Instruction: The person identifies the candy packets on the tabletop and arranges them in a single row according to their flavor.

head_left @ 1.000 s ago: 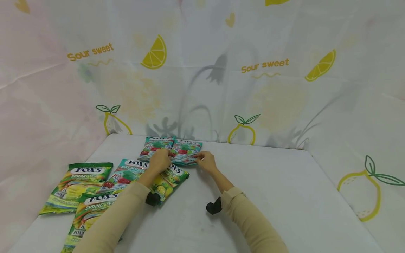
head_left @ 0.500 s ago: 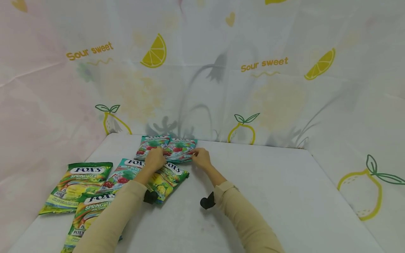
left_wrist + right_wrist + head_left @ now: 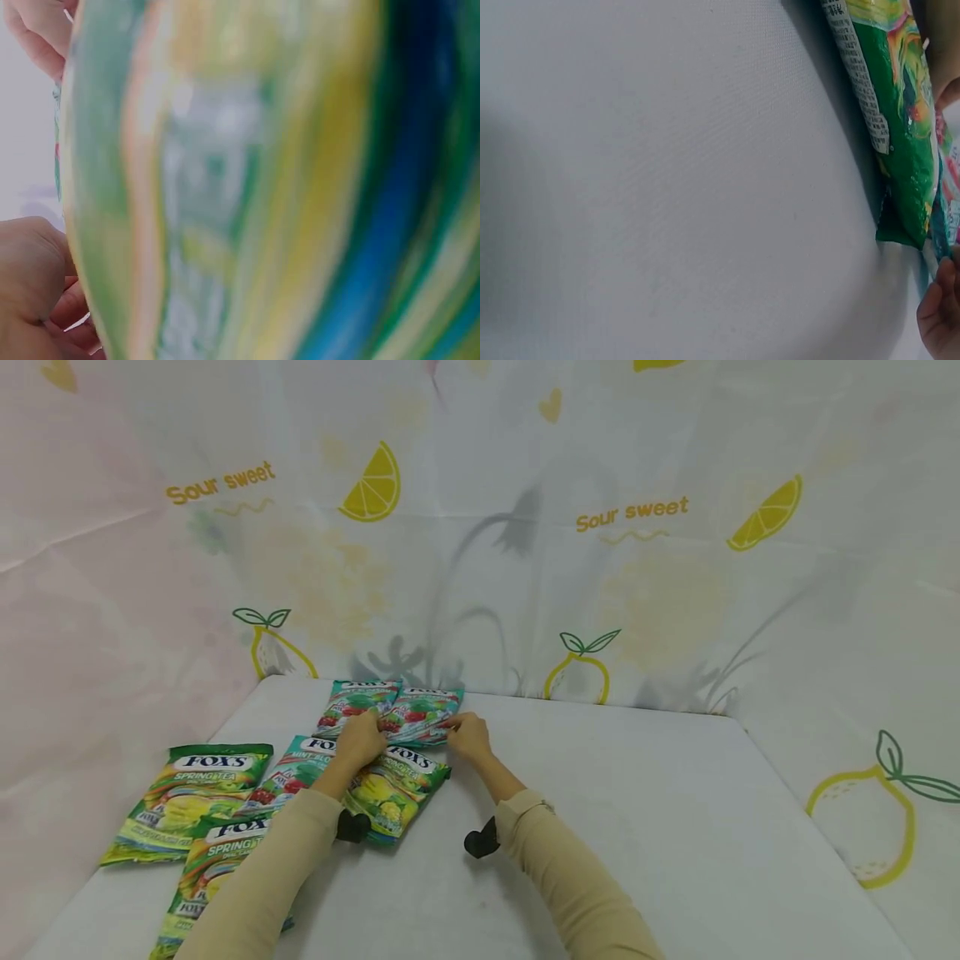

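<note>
Two teal FOX'S Mint Blossom candy bags lie side by side at the back of the table: a left one and a right one. My left hand pinches the right bag at its lower left; the fingertips are partly hidden behind the hand. At the same bag's right edge, my right hand holds it between thumb and fingers, and the right wrist view has that hand at the teal edge. A green-yellow candy bag lies just under the left wrist and fills most of the left wrist view, blurred.
To the left lie another teal candy bag and two Spring Tea candy bags, one farther back and one in front, partly covered by the left sleeve. A white cloth wall with lemon prints rises behind the table.
Both hands have moved a little to the left and back, and the right teal bag has slid with them. The left teal bag has also shifted slightly left.
</note>
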Available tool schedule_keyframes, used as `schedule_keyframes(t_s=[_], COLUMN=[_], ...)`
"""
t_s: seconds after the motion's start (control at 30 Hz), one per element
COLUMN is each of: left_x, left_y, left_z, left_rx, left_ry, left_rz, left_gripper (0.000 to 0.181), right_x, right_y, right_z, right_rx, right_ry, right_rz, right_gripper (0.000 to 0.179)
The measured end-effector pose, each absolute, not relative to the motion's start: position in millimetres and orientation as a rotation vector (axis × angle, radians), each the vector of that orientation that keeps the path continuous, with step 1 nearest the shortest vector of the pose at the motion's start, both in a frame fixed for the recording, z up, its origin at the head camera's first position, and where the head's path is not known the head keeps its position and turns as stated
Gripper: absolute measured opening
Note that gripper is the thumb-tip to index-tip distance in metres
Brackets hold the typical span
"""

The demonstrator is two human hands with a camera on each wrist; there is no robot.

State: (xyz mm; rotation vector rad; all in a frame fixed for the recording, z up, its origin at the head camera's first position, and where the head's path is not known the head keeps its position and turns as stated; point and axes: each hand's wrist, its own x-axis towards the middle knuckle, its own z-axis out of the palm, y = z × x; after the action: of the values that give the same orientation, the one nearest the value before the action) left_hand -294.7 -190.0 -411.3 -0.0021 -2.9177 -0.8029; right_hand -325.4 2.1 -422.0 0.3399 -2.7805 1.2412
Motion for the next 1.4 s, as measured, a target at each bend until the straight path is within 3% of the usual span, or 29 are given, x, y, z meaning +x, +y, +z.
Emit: schedule_keyframes(t_s=[0.23, 0.4, 0.47, 0.73, 1.03, 1.4], left_x=[-296.3, -296.2, -295.6, -295.0, -294.7, -296.0], left_y=[-201.5, -208.9, -210.7, -217.3, -220.0, -229.5], left_z=[-416.9, -417.5, -416.1, -413.3, -411.2, -405.0], left_rx=[0.033, -0.004, -0.001, 0.063, 0.043, 0.104], left_ry=[-2.914, -2.899, -2.906, -2.951, -2.986, -3.032], left_rz=[-0.806, -0.803, -0.804, -0.703, -0.626, -0.595], left_gripper=[0.003, 0.035, 0.038, 0.011, 0.02, 0.015], right_x=[-322.6, -321.4, -321.2, -331.7, -319.6, -313.2], right_y=[-9.2, -17.0, -19.4, -27.1, -32.1, -39.9], right_z=[-421.8, -420.9, -420.1, -429.0, -420.5, -416.9], right_rx=[0.364, 0.374, 0.37, 0.402, 0.38, 0.414], right_ry=[-2.81, -2.812, -2.82, -2.834, -2.856, -2.88], right_rz=[1.26, 1.244, 1.222, 1.248, 1.24, 1.124], right_gripper=[0.027, 0.027, 0.028, 0.029, 0.025, 0.024])
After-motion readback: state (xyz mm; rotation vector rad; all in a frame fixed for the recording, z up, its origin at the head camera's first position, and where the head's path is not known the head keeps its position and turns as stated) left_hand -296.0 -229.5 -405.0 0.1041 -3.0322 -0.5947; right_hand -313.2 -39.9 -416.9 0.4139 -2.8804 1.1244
